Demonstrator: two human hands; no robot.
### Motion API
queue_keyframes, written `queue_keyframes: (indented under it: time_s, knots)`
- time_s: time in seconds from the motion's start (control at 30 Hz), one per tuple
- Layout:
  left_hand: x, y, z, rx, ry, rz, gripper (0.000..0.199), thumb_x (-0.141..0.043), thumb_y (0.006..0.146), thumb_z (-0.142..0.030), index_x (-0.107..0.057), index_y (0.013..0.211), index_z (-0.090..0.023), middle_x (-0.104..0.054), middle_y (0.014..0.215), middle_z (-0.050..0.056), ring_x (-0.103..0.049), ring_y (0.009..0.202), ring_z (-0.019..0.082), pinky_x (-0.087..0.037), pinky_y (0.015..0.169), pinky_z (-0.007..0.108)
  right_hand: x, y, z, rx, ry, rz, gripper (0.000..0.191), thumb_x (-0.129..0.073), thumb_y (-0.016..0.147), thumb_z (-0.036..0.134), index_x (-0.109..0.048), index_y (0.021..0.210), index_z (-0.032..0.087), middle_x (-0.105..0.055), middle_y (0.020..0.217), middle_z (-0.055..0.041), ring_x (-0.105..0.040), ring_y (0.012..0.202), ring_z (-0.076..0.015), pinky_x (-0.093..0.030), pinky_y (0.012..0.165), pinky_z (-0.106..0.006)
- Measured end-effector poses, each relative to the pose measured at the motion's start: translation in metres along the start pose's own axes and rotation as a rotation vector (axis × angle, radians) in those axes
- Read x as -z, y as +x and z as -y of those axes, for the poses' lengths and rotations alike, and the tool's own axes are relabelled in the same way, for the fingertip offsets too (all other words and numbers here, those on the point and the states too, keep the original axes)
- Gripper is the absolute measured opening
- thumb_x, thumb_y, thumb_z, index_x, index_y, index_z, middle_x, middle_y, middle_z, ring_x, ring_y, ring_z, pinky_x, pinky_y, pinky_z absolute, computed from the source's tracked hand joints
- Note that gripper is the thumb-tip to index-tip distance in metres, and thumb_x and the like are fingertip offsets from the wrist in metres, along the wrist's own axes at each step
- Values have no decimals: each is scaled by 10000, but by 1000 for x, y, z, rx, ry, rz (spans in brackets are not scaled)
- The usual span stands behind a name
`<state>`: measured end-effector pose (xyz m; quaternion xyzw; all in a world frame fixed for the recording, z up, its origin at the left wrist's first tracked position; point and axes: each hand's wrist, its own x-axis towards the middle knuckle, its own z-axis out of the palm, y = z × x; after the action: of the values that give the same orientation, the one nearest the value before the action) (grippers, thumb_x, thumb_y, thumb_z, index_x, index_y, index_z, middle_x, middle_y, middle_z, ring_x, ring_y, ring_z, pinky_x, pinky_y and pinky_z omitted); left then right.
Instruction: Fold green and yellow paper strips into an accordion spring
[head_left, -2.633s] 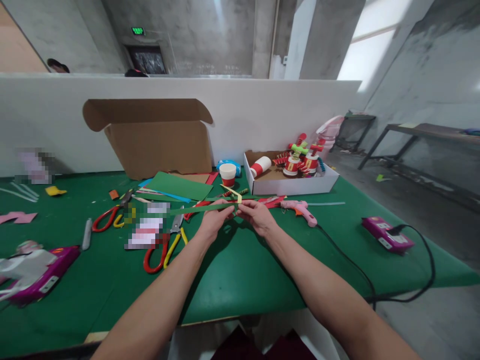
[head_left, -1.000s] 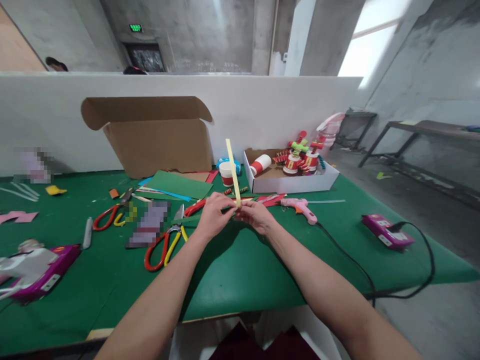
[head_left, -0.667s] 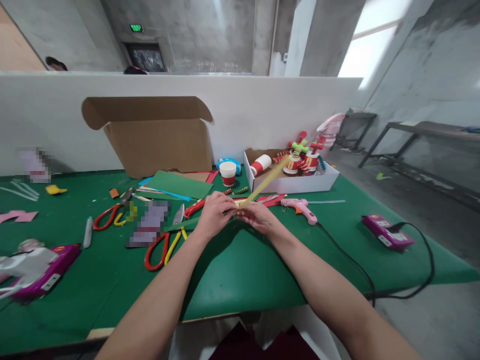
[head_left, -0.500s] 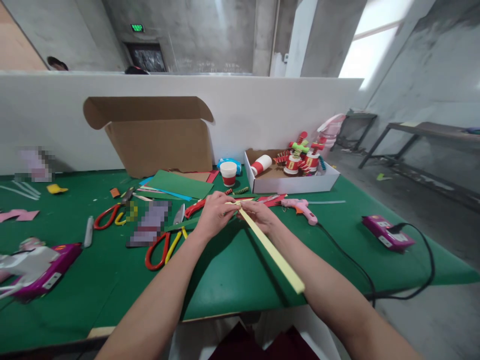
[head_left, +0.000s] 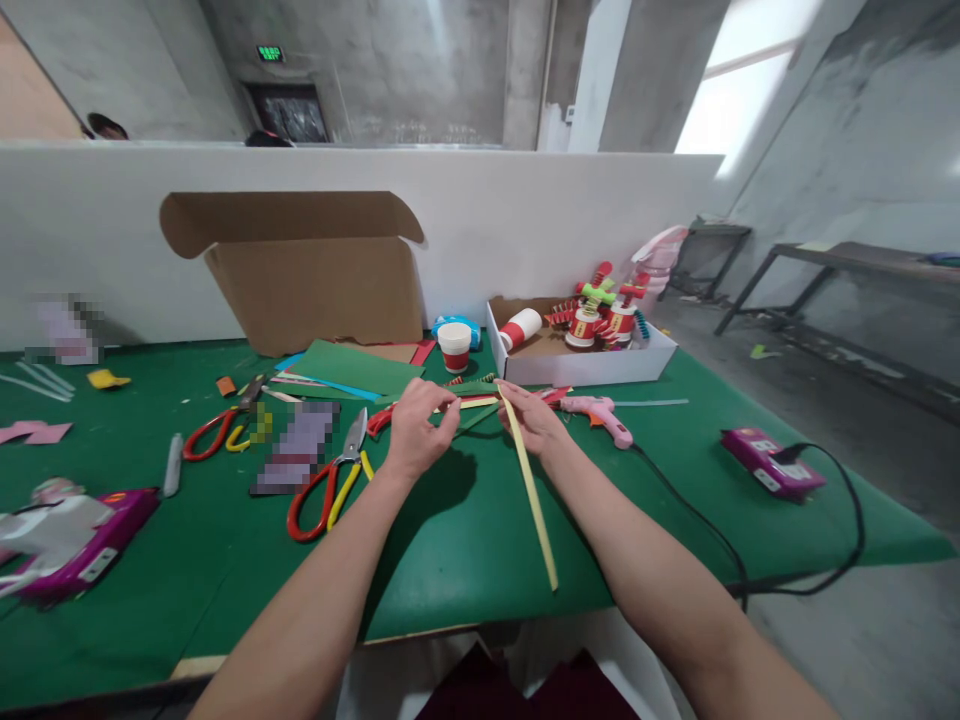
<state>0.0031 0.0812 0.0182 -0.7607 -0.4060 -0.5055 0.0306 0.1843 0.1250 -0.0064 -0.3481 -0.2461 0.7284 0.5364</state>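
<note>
My right hand (head_left: 531, 420) pinches a long yellow paper strip (head_left: 531, 490) near its upper end; the strip hangs down toward the table's front edge. A second yellow piece (head_left: 478, 403) reaches leftward from that hand toward my left hand (head_left: 424, 425). The left thumb and forefinger are curled close together near its end, and whether they grip it is unclear. Green strips (head_left: 476, 420) lie behind and below the hands. Red-handled scissors (head_left: 304, 515) and yellow-handled ones (head_left: 345, 497) rest left of my left hand. A pink glue gun (head_left: 611, 420) lies right of my right hand.
Behind the hands stand a paper cup (head_left: 454, 347) and a white box (head_left: 589, 370) holding cup figures. An open cardboard box (head_left: 322, 290) is at the back left. A phone (head_left: 298, 447), more scissors (head_left: 211, 437) and a purple box (head_left: 772, 465) with a black cable are also there.
My hands have moved apart, the left one slightly left and the right one slightly right. The yellow strip's lower end has swung left, and another yellow piece shows between the hands.
</note>
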Motion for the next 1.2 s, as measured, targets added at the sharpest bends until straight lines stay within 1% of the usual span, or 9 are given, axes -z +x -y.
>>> queue_keyframes:
  time_s: [0.07,0.17,0.27,0.33,0.4,0.5,0.73,1.03,1.2]
  knots:
    - [-2,-1,0,55,-21,39,193,-508,854,-236,-588,683,-196,-585,634,13,-498,638,155,-412,635,285,0,1,3,7,43,-33,135,-722,721,81,-669,808,169,-614,539,70,-547,448,-43,-497,486,-109]
    - [-8,-5,4,111,-31,177,198,-500,848,-247,-594,681,-200,-597,639,13,-510,630,152,-399,608,268,-1,2,2,27,67,-55,143,-725,711,69,-650,762,180,-654,591,45,-608,522,-64,-543,553,-122]
    - [-16,-10,10,162,-95,316,166,-529,829,-261,-627,711,-200,-635,693,23,-552,668,166,-422,632,277,-2,1,-3,39,46,-20,151,-727,706,74,-636,756,183,-689,658,13,-654,605,-94,-574,611,-161]
    - [-20,-12,10,228,-200,348,117,-578,805,-290,-656,777,-208,-667,748,25,-583,681,174,-454,655,290,-4,0,-6,50,42,23,156,-727,704,74,-628,758,181,-700,711,5,-671,664,-101,-581,681,-180]
    - [-22,-12,8,298,-299,325,131,-616,790,-326,-672,855,-227,-685,789,22,-598,683,174,-477,668,297,-6,-3,-9,46,42,62,158,-731,701,79,-623,760,179,-699,745,6,-674,697,-96,-571,723,-185]
    - [-22,-11,2,387,-375,266,172,-631,791,-370,-665,900,-241,-689,823,16,-595,701,164,-479,661,282,-9,-7,-12,32,21,89,190,-772,669,109,-626,762,185,-670,700,40,-636,625,-66,-539,649,-158]
    - [-27,-8,3,677,-630,123,263,-658,722,-435,-616,759,-177,-599,658,-13,-517,595,114,-427,562,224,-18,-16,-22,20,-84,143,296,-870,526,171,-628,697,166,-664,670,54,-616,607,-53,-511,648,-162]
    - [-22,-5,3,703,-557,82,208,-667,679,-388,-614,678,-187,-603,639,-11,-519,619,125,-417,595,238,-21,-19,-21,33,-140,147,310,-880,546,251,-649,732,158,-675,645,22,-640,595,-81,-536,653,-203]
    - [-24,-6,2,735,-634,106,262,-694,660,-431,-592,687,-192,-576,616,-25,-512,585,116,-415,573,233,-20,-17,-22,109,-223,111,282,-871,552,300,-679,698,155,-666,615,19,-619,572,-85,-535,634,-211]
